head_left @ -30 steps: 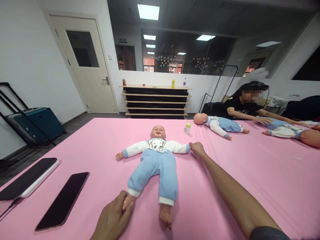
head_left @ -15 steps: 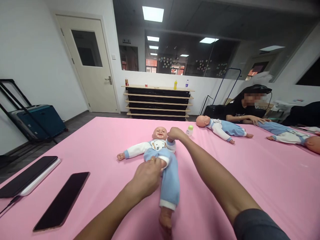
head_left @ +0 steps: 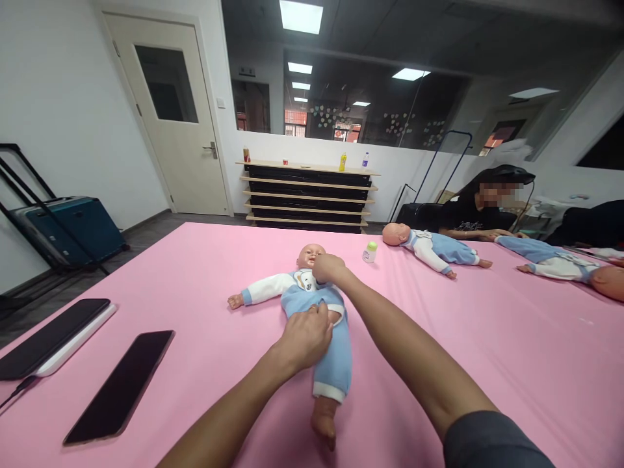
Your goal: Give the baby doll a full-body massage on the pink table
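Note:
A baby doll (head_left: 294,302) in a white and light-blue outfit with an animal face on the chest lies on its back, head away from me. My left hand (head_left: 308,333) is closed around the doll's bent leg, beside a white trouser cuff (head_left: 336,314). Over the upper chest, just below the face, my right hand (head_left: 330,268) is closed on the doll's arm, most of which it hides. The other doll arm (head_left: 266,289) stretches out to the left. One doll leg (head_left: 332,364) lies straight toward me, its foot bare.
The table has a pink cover (head_left: 205,260). A green-capped bottle (head_left: 370,252) stands beyond my right hand. A phone (head_left: 121,383) and a white device with a cable (head_left: 73,341) lie left. Two more dolls (head_left: 436,247) lie right, near another person (head_left: 482,208).
My right hand has moved left and slightly down over the doll's chest with its arm. My left hand has shifted right with the bent leg. The other person's hands have moved a little.

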A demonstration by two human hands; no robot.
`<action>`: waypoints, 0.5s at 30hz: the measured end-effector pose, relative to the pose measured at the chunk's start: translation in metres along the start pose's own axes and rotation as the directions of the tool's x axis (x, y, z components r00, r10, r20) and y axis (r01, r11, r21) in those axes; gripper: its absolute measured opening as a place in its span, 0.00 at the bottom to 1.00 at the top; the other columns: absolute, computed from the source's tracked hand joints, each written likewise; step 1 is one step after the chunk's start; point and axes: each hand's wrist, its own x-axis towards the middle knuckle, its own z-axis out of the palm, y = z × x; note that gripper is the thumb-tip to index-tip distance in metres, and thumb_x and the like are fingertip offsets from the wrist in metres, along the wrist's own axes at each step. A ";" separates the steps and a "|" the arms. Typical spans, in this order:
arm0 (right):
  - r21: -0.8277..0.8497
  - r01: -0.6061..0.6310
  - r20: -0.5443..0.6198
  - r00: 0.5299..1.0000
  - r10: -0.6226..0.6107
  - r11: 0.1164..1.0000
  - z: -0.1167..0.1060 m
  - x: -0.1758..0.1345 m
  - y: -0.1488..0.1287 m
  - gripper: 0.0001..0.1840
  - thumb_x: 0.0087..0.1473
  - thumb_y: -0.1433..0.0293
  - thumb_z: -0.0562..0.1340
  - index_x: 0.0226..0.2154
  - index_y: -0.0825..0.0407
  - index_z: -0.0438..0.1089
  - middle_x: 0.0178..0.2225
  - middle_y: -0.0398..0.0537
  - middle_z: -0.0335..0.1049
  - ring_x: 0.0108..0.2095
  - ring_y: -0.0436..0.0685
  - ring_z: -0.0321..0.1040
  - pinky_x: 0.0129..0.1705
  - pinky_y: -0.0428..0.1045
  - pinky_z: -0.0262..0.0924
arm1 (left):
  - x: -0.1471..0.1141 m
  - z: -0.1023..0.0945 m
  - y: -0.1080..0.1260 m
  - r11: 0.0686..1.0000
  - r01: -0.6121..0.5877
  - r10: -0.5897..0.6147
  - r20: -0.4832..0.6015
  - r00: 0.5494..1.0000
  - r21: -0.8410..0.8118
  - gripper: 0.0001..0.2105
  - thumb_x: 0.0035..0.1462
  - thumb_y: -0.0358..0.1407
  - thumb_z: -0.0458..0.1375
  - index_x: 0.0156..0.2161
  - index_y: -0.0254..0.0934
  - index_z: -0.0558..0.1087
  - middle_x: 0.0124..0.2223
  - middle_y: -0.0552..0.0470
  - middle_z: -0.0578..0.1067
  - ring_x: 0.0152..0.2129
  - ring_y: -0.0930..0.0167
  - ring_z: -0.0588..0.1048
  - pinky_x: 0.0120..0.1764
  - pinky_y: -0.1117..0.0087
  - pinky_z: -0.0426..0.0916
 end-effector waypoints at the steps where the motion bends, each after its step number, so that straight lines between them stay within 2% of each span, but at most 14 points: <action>1: 0.021 -0.020 -0.018 1.000 0.021 1.000 -0.003 -0.004 0.012 0.23 0.44 0.68 0.68 0.45 0.58 0.74 0.45 0.64 0.74 0.46 0.66 0.72 0.43 0.50 0.65 | -0.010 -0.004 -0.003 1.000 0.011 -0.011 -0.012 1.000 -0.006 0.13 0.66 0.39 0.42 0.43 0.34 0.65 0.39 0.42 0.73 0.32 0.63 0.74 0.31 0.66 0.60; 4: 0.110 -0.092 -0.068 0.993 0.100 0.990 -0.008 -0.017 0.060 0.16 0.51 0.62 0.63 0.35 0.59 0.74 0.37 0.61 0.75 0.37 0.61 0.73 0.36 0.47 0.63 | -0.050 -0.012 -0.016 0.997 0.056 -0.058 -0.054 0.997 -0.045 0.10 0.66 0.40 0.43 0.39 0.37 0.63 0.35 0.47 0.73 0.29 0.65 0.74 0.29 0.67 0.57; 6: 0.191 -0.148 -0.107 0.979 0.171 0.970 -0.007 -0.028 0.095 0.18 0.54 0.59 0.60 0.30 0.59 0.73 0.34 0.60 0.75 0.34 0.58 0.72 0.33 0.46 0.60 | -0.080 -0.014 -0.028 0.993 0.100 -0.106 -0.088 0.990 -0.070 0.10 0.66 0.40 0.43 0.37 0.39 0.62 0.32 0.50 0.71 0.27 0.67 0.72 0.29 0.68 0.57; 9: 0.374 -0.254 -0.149 0.933 0.327 0.892 0.006 -0.046 0.137 0.17 0.57 0.61 0.57 0.28 0.58 0.72 0.29 0.55 0.74 0.28 0.53 0.69 0.28 0.45 0.57 | -0.122 -0.007 -0.046 0.976 0.194 -0.204 -0.100 0.974 -0.103 0.10 0.65 0.40 0.44 0.36 0.40 0.62 0.29 0.53 0.71 0.24 0.69 0.71 0.28 0.69 0.57; 12: 0.485 -0.329 -0.127 0.890 0.437 0.810 0.027 -0.061 0.157 0.16 0.57 0.64 0.55 0.26 0.57 0.70 0.21 0.52 0.69 0.20 0.52 0.64 0.23 0.45 0.54 | -0.151 0.008 -0.060 0.945 0.303 -0.308 -0.026 0.951 -0.124 0.11 0.65 0.41 0.43 0.36 0.41 0.63 0.29 0.54 0.72 0.24 0.69 0.72 0.28 0.69 0.58; 15: 0.566 -0.361 -0.104 0.861 0.498 0.741 0.047 -0.072 0.159 0.14 0.56 0.65 0.56 0.25 0.56 0.70 0.16 0.48 0.63 0.18 0.52 0.60 0.20 0.46 0.51 | -0.165 0.023 -0.068 0.914 0.385 -0.379 0.072 0.923 -0.128 0.12 0.66 0.41 0.40 0.37 0.41 0.63 0.32 0.52 0.74 0.27 0.68 0.74 0.31 0.68 0.60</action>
